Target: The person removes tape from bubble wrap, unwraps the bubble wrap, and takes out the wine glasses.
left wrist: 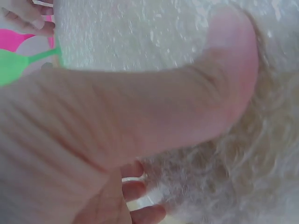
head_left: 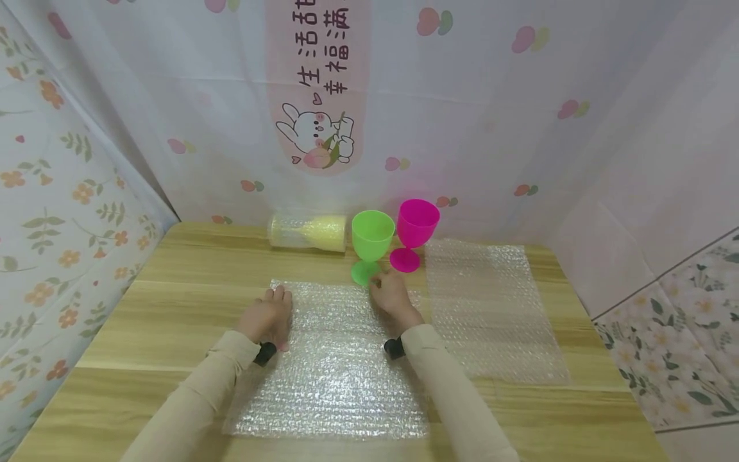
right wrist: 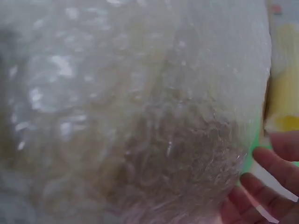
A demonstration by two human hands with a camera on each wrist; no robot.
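Beneath the left hand (head_left: 268, 316), along its left edge, a sheet of bubble wrap (head_left: 346, 378) is spread on the wooden table (head_left: 173, 321). Left fingers released: stretched forward, thumb well apart from them, bent and resting on the plastic.

At the sheet's far edge, the right hand (head_left: 394, 296), fingers bent. Fingertips are right beside the foot of the green cup (head_left: 372, 237); cannot tell whether they pinch the wrap, the foot or nothing. Green cup upright, just ahead of these fingers. Pink cup (head_left: 418, 221) upright too, beyond the right fingers and slightly to their right.

Ahead of the left fingers and somewhat right of them, a yellow cup (head_left: 329, 232) lies on its side, rolled in clear bubble wrap. To the right of the right hand, a second sheet (head_left: 491, 308) lies spread out. Dark band (head_left: 265, 353) at the left wrist, below those fingers; pale sleeves (head_left: 185, 404) on both arms. Farthest from the fingers, a printed curtain (head_left: 473, 128) hangs behind the table.
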